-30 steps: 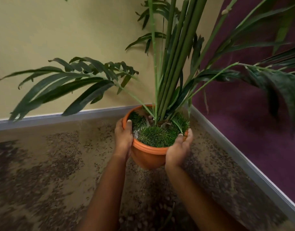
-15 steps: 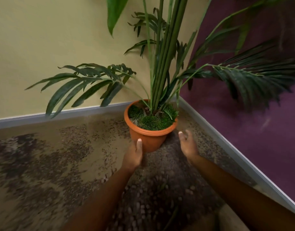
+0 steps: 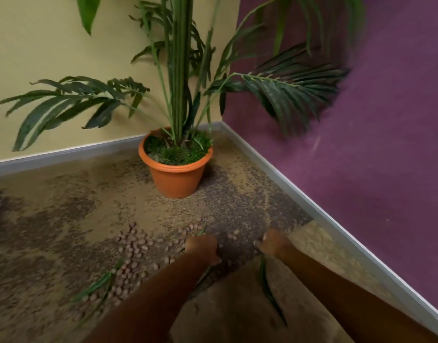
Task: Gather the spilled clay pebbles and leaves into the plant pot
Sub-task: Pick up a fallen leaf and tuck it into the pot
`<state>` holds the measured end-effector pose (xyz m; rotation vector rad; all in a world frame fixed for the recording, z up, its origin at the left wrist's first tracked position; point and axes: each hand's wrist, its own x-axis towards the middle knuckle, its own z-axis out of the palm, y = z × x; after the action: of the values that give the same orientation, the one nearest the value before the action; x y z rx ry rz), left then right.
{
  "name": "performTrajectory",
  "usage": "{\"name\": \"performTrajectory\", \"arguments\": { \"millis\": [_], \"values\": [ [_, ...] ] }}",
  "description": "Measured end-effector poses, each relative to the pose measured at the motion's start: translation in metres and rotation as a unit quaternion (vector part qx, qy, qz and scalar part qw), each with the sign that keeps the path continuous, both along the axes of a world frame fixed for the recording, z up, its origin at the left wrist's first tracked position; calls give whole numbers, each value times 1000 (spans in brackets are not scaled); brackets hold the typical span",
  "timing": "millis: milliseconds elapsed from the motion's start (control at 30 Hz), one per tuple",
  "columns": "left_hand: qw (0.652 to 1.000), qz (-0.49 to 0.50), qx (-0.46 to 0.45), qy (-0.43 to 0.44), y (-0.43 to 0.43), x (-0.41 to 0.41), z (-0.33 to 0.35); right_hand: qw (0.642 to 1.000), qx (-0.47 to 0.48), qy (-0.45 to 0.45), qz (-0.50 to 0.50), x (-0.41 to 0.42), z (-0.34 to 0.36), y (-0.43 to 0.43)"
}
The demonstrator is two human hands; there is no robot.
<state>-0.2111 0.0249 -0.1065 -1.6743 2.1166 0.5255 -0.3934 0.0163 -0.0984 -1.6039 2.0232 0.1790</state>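
Observation:
An orange plant pot (image 3: 176,178) with a tall green palm and moss stands upright in the corner of the room. Brown clay pebbles (image 3: 133,246) lie scattered on the speckled floor in front of it. Long green leaves (image 3: 95,287) lie among them, and another leaf (image 3: 268,285) lies further right. My left hand (image 3: 202,247) hovers low over the pebbles with its fingers curled downward, blurred. My right hand (image 3: 271,242) is beside it to the right, close to the floor, fingers bent. Neither hand visibly holds anything.
A yellow wall with a grey baseboard (image 3: 64,154) runs along the back. A purple wall (image 3: 361,144) with its own baseboard closes off the right side. Palm fronds (image 3: 64,105) hang out low over the floor on both sides of the pot.
My hands let go of the pot, which now stands in the corner, and pulled back toward me down to the spilled pebbles. The view has backed away from the pot.

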Motion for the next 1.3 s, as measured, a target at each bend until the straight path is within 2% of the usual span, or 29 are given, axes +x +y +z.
{"name": "performTrajectory", "arguments": {
  "millis": [167, 233, 367, 567, 700, 800, 833, 933, 1033, 1133, 1233, 1300],
  "values": [
    [998, -1, -27, -48, 27, -21, -13, 997, 79, -1, 19, -13, -19, 29],
    [999, 16, -24, -40, 28, -22, -14, 994, 100, 6, 51, -12, -20, 33],
    [999, 43, -22, -7, 28, -19, -12, 993, 106, -31, 29, -10, -25, 30],
    [990, 125, -28, 58, 28, -5, -15, 997, 25, -52, -60, -7, -28, 8],
    [964, 216, -13, 154, 17, 6, -11, 991, -61, -77, -93, -1, -21, -2],
    [907, 305, -2, 290, 8, 11, -8, 989, -89, -99, -71, 10, -15, -7],
    [876, 337, -3, 344, 6, 11, -8, 987, -91, -117, -66, 14, -12, -8],
    [737, 450, 39, 502, 3, 8, -2, 979, -83, -182, -50, 31, -7, -11],
    [660, 487, 52, 570, -1, 4, 3, 969, -95, -228, -27, 51, -2, -12],
    [598, 502, 64, 621, -4, 0, 8, 954, -128, -272, -17, 67, 3, -13],
    [562, 506, 60, 652, -7, 1, 12, 940, -146, -307, -11, 73, 6, -18],
    [551, 506, 56, 661, -10, 3, 13, 933, -153, -324, -11, 76, 8, -19]
  ]
}}
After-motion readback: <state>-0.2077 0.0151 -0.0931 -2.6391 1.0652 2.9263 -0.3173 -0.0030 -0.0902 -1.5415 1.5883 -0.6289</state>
